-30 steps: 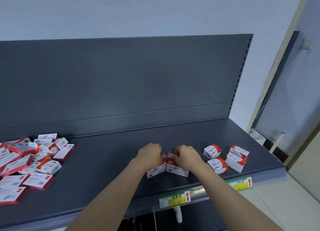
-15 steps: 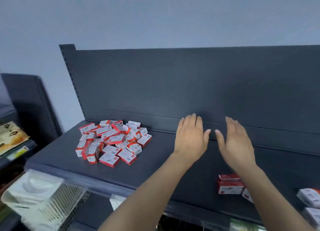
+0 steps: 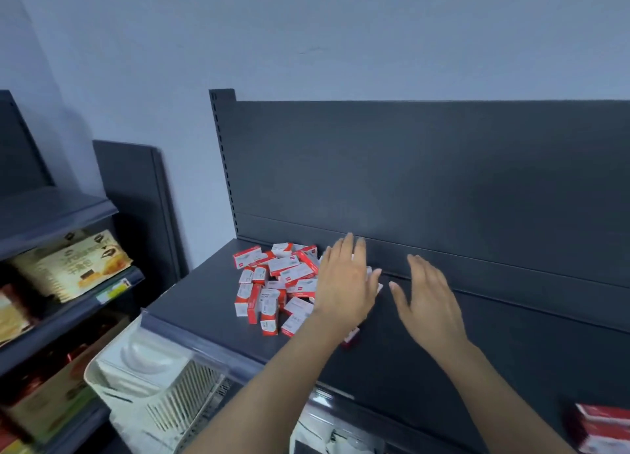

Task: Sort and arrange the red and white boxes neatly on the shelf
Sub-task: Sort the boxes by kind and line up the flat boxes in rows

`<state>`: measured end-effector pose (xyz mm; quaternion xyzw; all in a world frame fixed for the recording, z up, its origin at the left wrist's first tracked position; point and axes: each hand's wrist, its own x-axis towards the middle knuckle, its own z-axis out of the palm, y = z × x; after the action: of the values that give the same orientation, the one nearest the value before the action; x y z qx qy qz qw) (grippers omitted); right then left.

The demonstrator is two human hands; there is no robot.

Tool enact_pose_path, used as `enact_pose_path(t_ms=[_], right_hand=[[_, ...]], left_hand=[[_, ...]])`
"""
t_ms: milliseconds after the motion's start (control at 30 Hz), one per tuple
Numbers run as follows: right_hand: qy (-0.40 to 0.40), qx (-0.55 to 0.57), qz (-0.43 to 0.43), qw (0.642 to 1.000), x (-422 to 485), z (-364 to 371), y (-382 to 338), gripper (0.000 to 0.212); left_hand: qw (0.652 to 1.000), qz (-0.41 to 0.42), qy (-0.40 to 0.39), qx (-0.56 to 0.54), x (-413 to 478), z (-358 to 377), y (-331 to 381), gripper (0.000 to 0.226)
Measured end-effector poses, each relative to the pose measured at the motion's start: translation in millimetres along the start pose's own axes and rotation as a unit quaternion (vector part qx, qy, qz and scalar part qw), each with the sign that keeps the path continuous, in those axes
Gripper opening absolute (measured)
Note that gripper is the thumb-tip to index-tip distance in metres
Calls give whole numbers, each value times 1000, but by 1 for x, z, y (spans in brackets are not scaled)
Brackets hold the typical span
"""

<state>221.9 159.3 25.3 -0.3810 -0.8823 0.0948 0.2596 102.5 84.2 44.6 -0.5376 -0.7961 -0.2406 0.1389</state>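
Note:
A loose heap of several small red and white boxes (image 3: pixel 276 279) lies at the left end of the dark grey shelf (image 3: pixel 191 313). My left hand (image 3: pixel 347 283) hovers with fingers straight over the heap's right edge and hides some boxes. My right hand (image 3: pixel 426 296) is beside it, fingers spread, over bare shelf and holding nothing. Stacked red and white boxes (image 3: pixel 600 426) show at the bottom right corner, partly cut off by the frame.
The shelf's dark back panel (image 3: pixel 426 167) rises behind the hands. A white plastic basket (image 3: pixel 150 385) sits below the shelf's front left. A neighbouring shelf unit on the left holds snack packages (image 3: pixel 71 266).
Both hands let go of the boxes at the right end and moved left across the shelf. The view swung left, and the left hand now reaches over the heap.

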Motion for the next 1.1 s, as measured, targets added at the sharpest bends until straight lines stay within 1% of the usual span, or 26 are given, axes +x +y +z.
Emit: enact_pose_path(t_ms=[167, 333, 467, 567, 667, 767, 833, 967, 1100], right_hand=[[-32, 19, -9, 999, 18, 45, -71, 57], [-78, 19, -23, 996, 25, 81, -122, 56], [-111, 6, -24, 994, 28, 101, -147, 50], [-132, -2, -22, 991, 30, 111, -155, 45], [-151, -9, -27, 988, 30, 118, -154, 36], [-178, -27, -29, 983, 25, 120, -148, 27], [-193, -34, -24, 980, 19, 119, -143, 29], [-216, -48, -15, 975, 8, 120, -130, 43], [-232, -75, -13, 970, 2, 119, -124, 47]], left_hand=[[999, -49, -15, 9, -4, -13, -91, 57], [994, -108, -25, 7, -14, -20, -164, 59], [988, -154, -28, 0, -23, -24, -197, 47], [982, -177, -62, 13, -28, -23, -205, 36], [978, -188, -86, 0, -32, -19, -200, 33], [970, -207, -128, 5, -36, -11, -191, 31], [965, -219, -144, 3, -37, -5, -189, 29], [954, -252, -163, 6, -34, 1, -186, 26], [944, -281, -170, 20, -28, 1, -182, 20]])
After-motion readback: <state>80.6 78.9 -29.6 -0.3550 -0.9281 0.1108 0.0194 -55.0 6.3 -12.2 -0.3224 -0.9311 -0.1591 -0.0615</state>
